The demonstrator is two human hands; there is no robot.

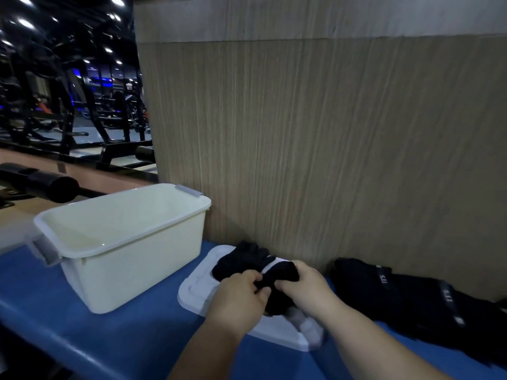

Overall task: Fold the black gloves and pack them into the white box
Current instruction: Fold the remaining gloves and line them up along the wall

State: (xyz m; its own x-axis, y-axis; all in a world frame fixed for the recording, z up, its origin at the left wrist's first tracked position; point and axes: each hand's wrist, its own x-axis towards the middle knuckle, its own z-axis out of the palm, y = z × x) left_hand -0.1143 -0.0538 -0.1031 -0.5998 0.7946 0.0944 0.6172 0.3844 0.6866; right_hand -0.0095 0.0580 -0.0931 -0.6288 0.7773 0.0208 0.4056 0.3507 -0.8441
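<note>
Gloves (pixel 242 261) rest on lid (pixel 198 292) beside white box (pixel 131 272).

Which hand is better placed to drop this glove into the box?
Probably the left hand: the box stands on its side, while the right hand would cross over. Both grip the glove.

**White box** (pixel 131 256): smooth moulded plastic with a soft gloss, light glinting on its inner floor. Its grey clips (pixel 46 252) are a duller plastic.
**Lid** (pixel 196 287): white plastic, nearly matt.
**Black gloves** (pixel 247 260): soft knitted cloth, matt, without shine.
**Spare gloves** (pixel 411 300): dark matt fabric crossed by woven straps.
**Bench top** (pixel 123 338): blue, smooth covering with a faint sheen, seemingly vinyl.
**Wall panel** (pixel 301 133): matt wood-grain finish, finely streaked vertically.
**Gym machines** (pixel 63 113): dark painted metal.
</note>
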